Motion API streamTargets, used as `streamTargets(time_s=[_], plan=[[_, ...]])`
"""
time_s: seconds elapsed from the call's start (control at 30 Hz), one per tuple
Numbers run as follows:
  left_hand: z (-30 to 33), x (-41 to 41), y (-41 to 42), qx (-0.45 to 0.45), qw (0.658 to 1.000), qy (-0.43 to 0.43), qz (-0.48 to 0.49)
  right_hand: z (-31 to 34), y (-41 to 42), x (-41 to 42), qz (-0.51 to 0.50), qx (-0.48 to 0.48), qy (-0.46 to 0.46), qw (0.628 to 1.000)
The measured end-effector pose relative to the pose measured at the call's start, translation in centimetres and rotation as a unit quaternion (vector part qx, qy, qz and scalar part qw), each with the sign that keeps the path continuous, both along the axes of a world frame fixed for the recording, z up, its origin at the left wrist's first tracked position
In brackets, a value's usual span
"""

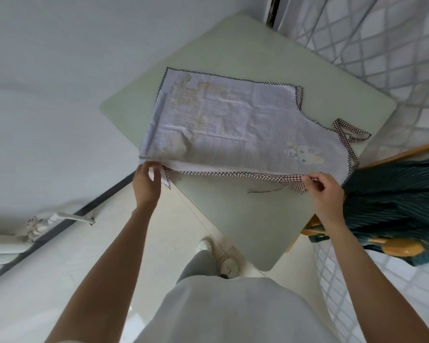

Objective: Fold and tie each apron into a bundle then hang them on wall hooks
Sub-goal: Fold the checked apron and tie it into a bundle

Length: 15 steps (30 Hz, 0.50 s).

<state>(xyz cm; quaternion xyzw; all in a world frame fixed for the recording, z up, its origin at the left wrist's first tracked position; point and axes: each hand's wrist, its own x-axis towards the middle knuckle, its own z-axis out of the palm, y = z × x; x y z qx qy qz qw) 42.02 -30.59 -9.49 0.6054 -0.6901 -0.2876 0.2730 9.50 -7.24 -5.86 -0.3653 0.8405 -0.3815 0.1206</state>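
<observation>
A pale lilac checked apron (233,125) with a rabbit print and dark gingham trim lies spread on the light green table (245,219), folded lengthwise. My left hand (146,184) pinches the near left corner of its lifted edge. My right hand (322,189) pinches the near right edge, where the gingham waist tie (270,190) joins. The neck strap (349,134) trails off the apron's right end. No wall hooks are in view.
A dark green striped cloth (394,199) drapes over a wooden chair (396,246) at the table's right. White lattice netting (382,45) hangs behind and to the right. A white wall and pipes (35,224) are at left. My feet stand by the table's near corner.
</observation>
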Motion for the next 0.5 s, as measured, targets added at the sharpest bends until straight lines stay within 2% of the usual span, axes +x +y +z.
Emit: streamTargets(time_s=[0.1,0.2,0.37,0.43,0.5], plan=[[0.4,0.4,-1.1,0.009,0.994,-0.049,-0.094,0.4,-1.1,-1.2,-0.011,0.011,0.001,1.0],[-0.5,-1.5,-0.9,0.023,0.975,-0.133,-0.175,0.2,-2.9,-2.0,-0.005,0.023,0.002,1.0],[-4.2,-3.7,-0.4,0.134,0.947,-0.199,-0.214,-1.3,-5.4,-3.3,-0.013,0.054,-0.046,0.997],[-5.2,-3.8,-0.1,0.111,0.926,-0.247,-0.262,-1.7,-6.2,-3.4,-0.022,0.064,-0.079,0.995],[-5.6,-3.9,0.4,0.081,0.915,-0.267,-0.293,-2.2,-7.0,-3.5,-0.028,0.079,-0.07,0.994]])
